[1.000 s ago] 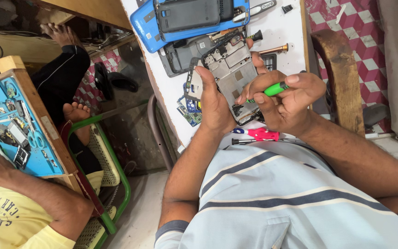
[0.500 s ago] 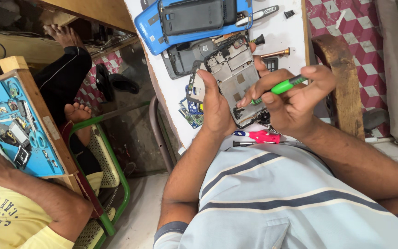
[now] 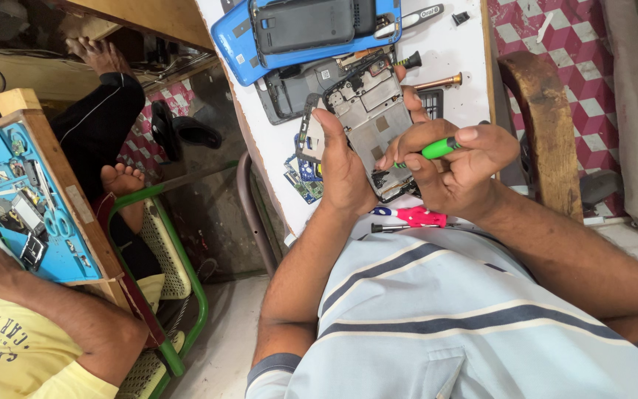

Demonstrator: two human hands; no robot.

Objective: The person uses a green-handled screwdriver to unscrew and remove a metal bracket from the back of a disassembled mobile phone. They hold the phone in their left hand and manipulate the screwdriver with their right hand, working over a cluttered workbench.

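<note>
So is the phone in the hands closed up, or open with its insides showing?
Open. The phone, held in the left hand, shows bare frame and internal parts; the right hand holds a green-handled tool to it.

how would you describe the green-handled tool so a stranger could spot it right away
Start at the white worktable at the top of the view, then drop to the opened phone frame in the left hand. The green-handled tool is pinched in the right hand over that frame, unlike the pink-handled tool lying below.
</note>
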